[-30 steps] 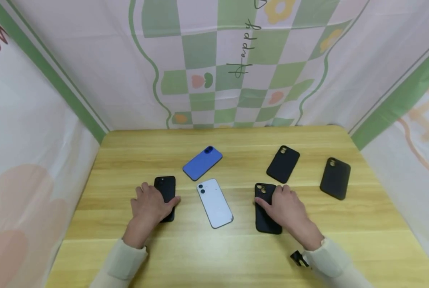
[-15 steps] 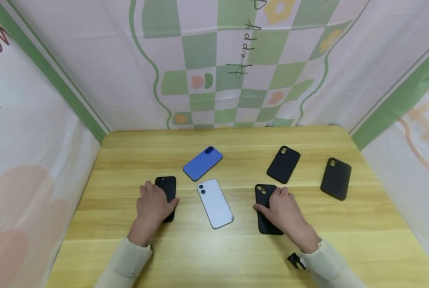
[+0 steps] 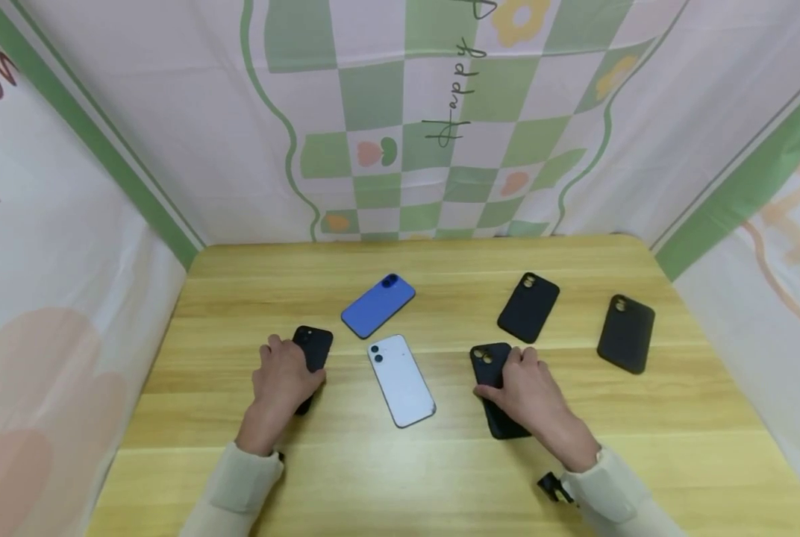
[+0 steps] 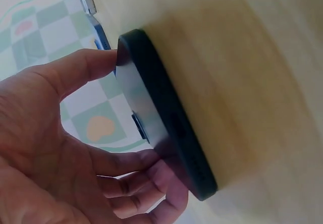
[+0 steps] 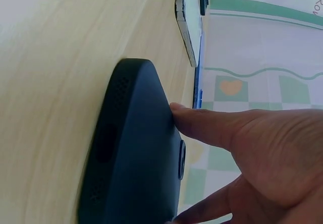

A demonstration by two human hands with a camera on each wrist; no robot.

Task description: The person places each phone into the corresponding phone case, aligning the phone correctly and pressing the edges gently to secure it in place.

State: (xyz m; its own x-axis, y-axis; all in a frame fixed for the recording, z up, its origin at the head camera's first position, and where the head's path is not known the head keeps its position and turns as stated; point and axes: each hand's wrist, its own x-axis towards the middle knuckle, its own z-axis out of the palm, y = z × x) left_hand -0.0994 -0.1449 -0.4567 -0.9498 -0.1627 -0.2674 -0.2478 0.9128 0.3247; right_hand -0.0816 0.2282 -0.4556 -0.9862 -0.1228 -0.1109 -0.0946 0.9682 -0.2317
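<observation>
Pale cloth (image 3: 407, 89) hangs behind and around the work, printed with green checks, flowers and lettering. In front of it stands the bench (image 3: 373, 485), its top a yellowish wood grain. Two pale sleeves (image 3: 228, 485) reach over its near edge.

The right hand (image 3: 537, 388) has its grip clamped on the near case (image 3: 496, 371), thumb at one long side and fingers at the other. That case sits at the right of the middle of the bench, slightly slanted; it is matte black, with a raised rim round the camera opening, and on its end I can see a port slot and rows of small holes. Farther back lie the middle case (image 3: 530, 309) and, well to its right, the far case (image 3: 626, 335), both dark; wood colour shows through their camera holes. I can't make out what the near case holds.

The left hand (image 3: 281, 379) has its grip clamped across the black phone (image 3: 317, 349), left of the middle, its dark back sheened and its cameras at the far end. Between the hands lies the white phone (image 3: 402, 382), a dark mark at one corner, and just beyond it the blue phone (image 3: 376, 307), lying aslant.

Smallest is a black clip (image 3: 553, 486) by the right cuff.
</observation>
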